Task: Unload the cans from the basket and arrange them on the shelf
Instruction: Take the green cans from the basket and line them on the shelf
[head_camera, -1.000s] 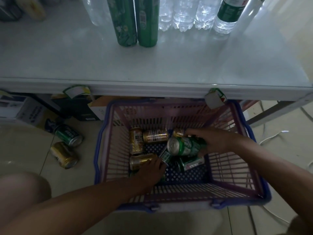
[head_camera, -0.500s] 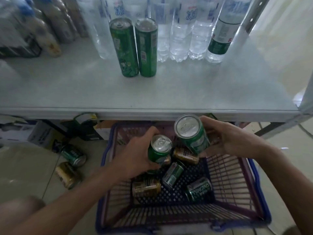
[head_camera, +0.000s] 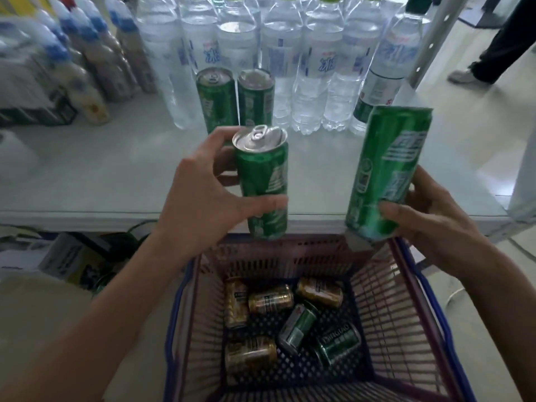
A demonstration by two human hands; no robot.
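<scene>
- The basket (head_camera: 406,309) sits below the front edge of the shelf (head_camera: 116,175).
- Six cans (head_camera: 272,298) lie on their sides in the basket.
- Two upright cans (head_camera: 235,100) stand on the shelf, behind the basket.
- Water bottles (head_camera: 313,68) stand in a row just behind those two cans.
- Each of the two hands (head_camera: 197,204) holds one can above the shelf's front edge.
</scene>
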